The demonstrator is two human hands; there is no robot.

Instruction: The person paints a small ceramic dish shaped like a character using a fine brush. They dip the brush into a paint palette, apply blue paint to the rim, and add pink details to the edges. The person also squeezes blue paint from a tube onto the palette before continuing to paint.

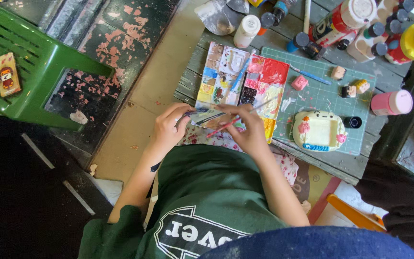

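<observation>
A green chair (29, 67) is standing at nine o'clock, carrying a phone (7, 73) in a decorated case. The left hand (168, 127) is curling closed around a small flat piece (208, 116), pinching it at its edge. The right hand (249, 129) is gripping a thin paintbrush (238, 116), its tip resting on the paint palette (245, 86) on the worktop (331, 160). At three o'clock a cream frame-shaped ornament (319, 131) is lying on the green cutting mat (322, 96), with paint bottles (360, 24) crowding at one o'clock.

Weathered grey wooden table (195, 76), green cutting mat (322, 98), paint palette (240, 81), paint bottles (360, 24)
</observation>
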